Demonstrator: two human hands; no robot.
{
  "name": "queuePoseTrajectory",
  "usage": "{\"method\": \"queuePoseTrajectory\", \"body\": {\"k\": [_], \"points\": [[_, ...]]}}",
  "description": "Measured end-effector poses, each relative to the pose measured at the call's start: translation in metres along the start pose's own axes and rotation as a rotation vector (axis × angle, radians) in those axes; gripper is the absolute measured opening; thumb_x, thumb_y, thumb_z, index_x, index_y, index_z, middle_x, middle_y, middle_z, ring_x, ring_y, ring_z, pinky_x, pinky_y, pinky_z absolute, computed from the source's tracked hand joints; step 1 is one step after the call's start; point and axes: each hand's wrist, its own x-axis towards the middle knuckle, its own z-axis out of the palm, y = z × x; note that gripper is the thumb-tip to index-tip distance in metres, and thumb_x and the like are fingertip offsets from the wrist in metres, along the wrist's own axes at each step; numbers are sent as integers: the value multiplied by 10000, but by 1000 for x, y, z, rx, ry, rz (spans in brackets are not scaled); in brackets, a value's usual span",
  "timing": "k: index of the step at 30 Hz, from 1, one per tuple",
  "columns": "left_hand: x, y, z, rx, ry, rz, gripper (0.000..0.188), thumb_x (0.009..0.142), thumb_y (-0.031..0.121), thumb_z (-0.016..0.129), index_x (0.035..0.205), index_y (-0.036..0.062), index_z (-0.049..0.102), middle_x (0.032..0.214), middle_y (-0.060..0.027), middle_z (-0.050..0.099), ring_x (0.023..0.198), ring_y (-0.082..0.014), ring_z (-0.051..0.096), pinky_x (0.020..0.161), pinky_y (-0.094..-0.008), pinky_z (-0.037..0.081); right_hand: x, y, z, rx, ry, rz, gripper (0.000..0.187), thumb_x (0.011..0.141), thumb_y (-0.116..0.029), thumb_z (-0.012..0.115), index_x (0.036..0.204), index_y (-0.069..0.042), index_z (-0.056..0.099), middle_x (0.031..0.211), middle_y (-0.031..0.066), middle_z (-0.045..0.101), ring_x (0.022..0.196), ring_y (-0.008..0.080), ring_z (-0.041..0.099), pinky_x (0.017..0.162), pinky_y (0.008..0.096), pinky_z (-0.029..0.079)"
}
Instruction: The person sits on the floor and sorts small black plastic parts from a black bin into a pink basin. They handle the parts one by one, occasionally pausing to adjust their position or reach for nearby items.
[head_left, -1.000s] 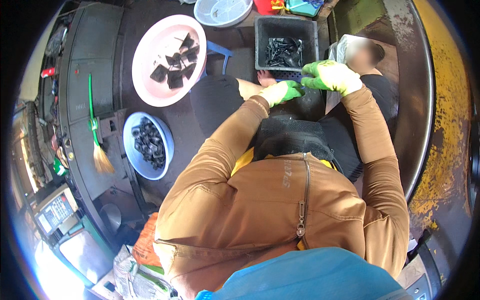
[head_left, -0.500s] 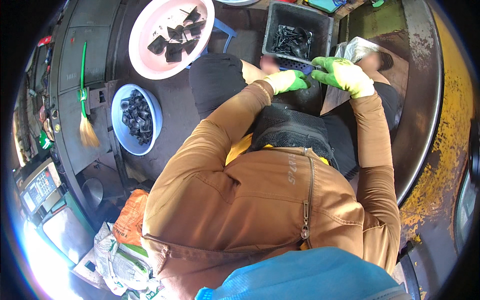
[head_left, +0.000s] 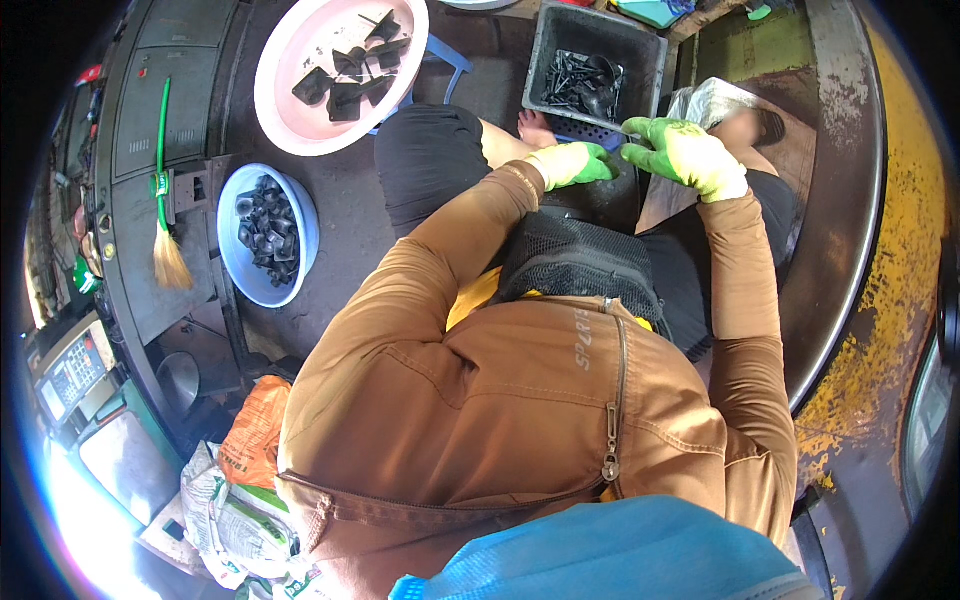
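My left hand (head_left: 572, 164), in a yellow-and-green glove, points to the right over my lap, its fingers drawn together. Opposite it, my right hand (head_left: 692, 158) wears a matching glove, with thumb and forefinger curled toward the left hand. A small gap separates the two hands. Whatever their fingertips hold is too small and dark to make out. Just beyond them stands a dark grey crate (head_left: 645, 75) with loose black plastic parts (head_left: 585, 85) in it. Below the hands, a black mesh cloth (head_left: 575, 258) lies across my lap.
A pink basin (head_left: 275, 75) at the far left holds flat black pieces on a blue stool (head_left: 445, 65). Nearer stands a blue basin (head_left: 310, 215) of black parts. A green-handled broom (head_left: 165, 150) leans by grey cabinets (head_left: 180, 50). A worn yellow metal edge (head_left: 880, 330) runs along the right.
Both hands keep nearly the same place and pose. The whole view has shifted slightly, with the basins and broom a little further left.
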Motion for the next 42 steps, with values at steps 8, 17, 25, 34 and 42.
{"method": "queuePoseTrajectory", "body": {"k": [8, 17, 25, 34, 42], "points": [[2, 0, 0, 136, -154, 77, 226, 819, 95, 621, 1039, 93, 674, 1020, -72, 674, 957, -227, 655, 806, -310, 513, -3, -2, -1, 7, 21, -25, 475, 922, -387, 605, 1228, -23, 619, 1114, 221, 675, 1050, 386, 636, 906, 436, 495], [2, 5, 0, -97, 162, -48, 241, 825, 91, 612, 1058, 90, 675, 1034, -77, 675, 964, -224, 656, 813, -307, 511, -5, -5, -5, 3, 3, 14, 489, 921, -398, 603, 1253, -38, 611, 1144, 212, 670, 1074, 380, 632, 922, 434, 494], [4, 7, 3, -424, 809, -149, 255, 830, 87, 605, 1075, 87, 676, 1046, -81, 677, 969, -222, 657, 819, -304, 510, -4, -1, -2, 2, 6, 5, 503, 923, -414, 599, 1267, -47, 609, 1183, 208, 660, 1105, 371, 623, 946, 427, 489], [6, 7, 3, -438, 871, -136, 270, 836, 82, 597, 1094, 83, 677, 1059, -85, 678, 975, -220, 658, 826, -301, 508, -5, -1, -2, 10, 20, 11, 508, 919, -418, 605, 1259, -41, 618, 1158, 224, 665, 1075, 372, 639, 934, 429, 494], [7, 6, 4, -310, 672, -121, 284, 842, 78, 589, 1111, 80, 678, 1071, -90, 679, 981, -218, 658, 832, -298, 506, -8, -3, -3, 11, 59, -33, 500, 914, -405, 613, 1237, -24, 622, 1144, 232, 665, 1061, 381, 640, 915, 432, 495]]}}
